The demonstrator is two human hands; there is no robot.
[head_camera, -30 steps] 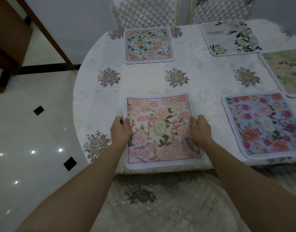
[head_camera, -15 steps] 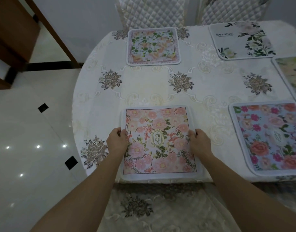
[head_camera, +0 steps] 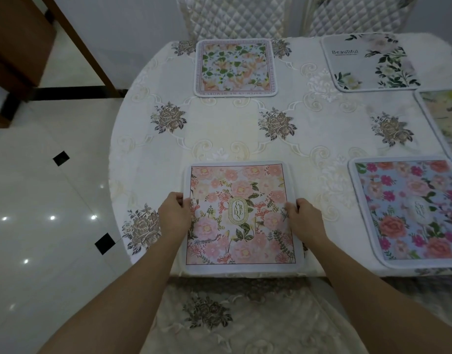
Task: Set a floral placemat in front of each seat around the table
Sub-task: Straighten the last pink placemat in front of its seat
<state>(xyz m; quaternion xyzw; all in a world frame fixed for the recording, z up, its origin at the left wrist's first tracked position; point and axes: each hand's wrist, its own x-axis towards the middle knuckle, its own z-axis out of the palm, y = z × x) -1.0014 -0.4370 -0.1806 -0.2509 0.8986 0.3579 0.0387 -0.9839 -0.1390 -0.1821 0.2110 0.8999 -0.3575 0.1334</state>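
Since the earlier frame the pink "Garden" placemat (head_camera: 241, 215) sits farther in; my left hand (head_camera: 174, 215) and right hand (head_camera: 305, 218) pinch its side edges. Five mats visible, this one nearly placed.

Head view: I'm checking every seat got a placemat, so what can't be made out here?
- Yellow-green placemat: cut off by the right edge.
- Blue rose placemat: right side cut off; oval text blurred.
- Table: right part out of frame, seats there unseen.
- Near seat: covered by the hanging cloth.
- Garden placemat side edges: under the left hand and right hand.
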